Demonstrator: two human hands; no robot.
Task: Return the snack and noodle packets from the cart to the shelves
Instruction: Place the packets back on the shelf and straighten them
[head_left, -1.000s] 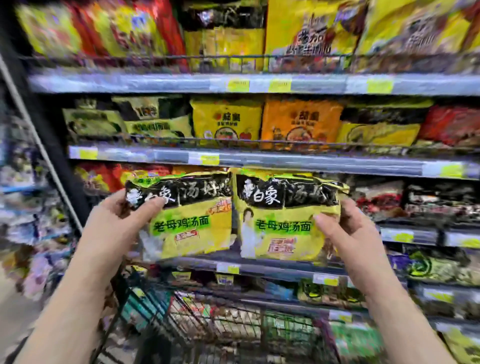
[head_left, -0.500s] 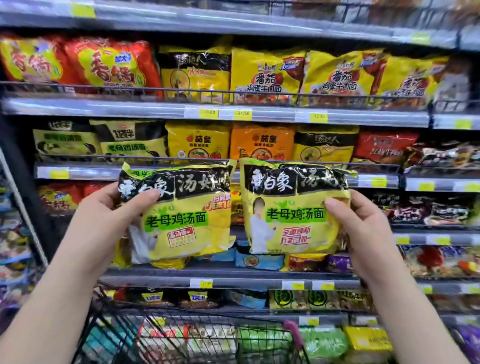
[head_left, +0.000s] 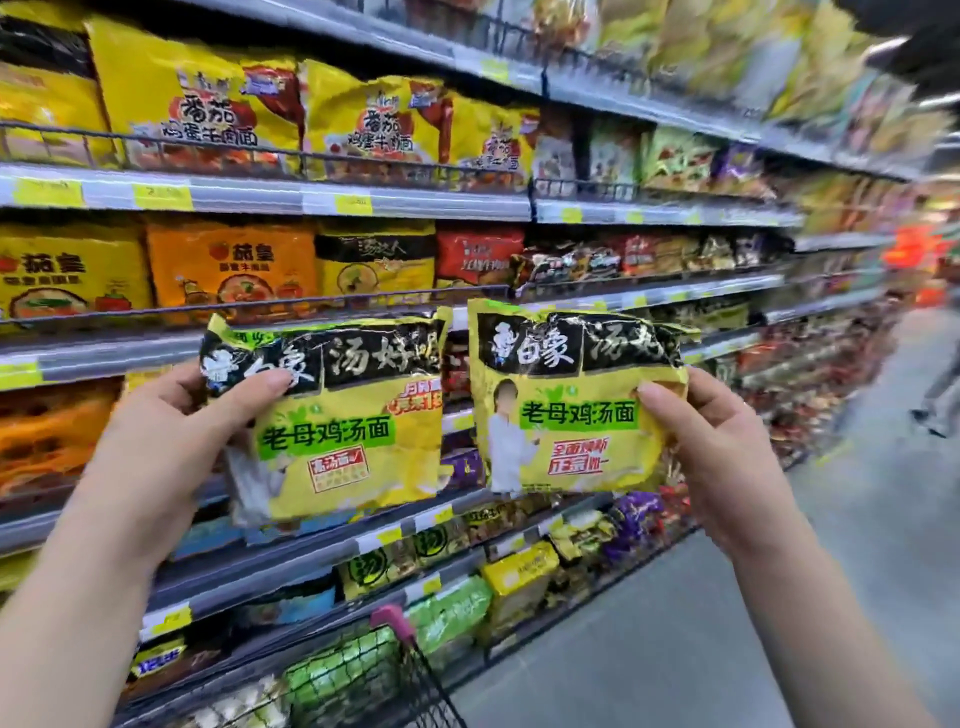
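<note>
Up front of the shelves (head_left: 260, 200), I see left hand (head_left: 156, 447) pinching left noodle packet (head_left: 353, 431), right hand (head_left: 727, 457) gripping right noodle packet (head_left: 576, 410). I'd spot the matching facing first, then slide each in upright.

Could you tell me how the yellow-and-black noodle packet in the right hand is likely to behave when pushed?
The yellow-and-black plastic noodle packet is probably light: the right hand holds it up by one edge. Its crinkled, glossy film looks soft and perhaps slippery, so it may buckle when pushed.
</note>
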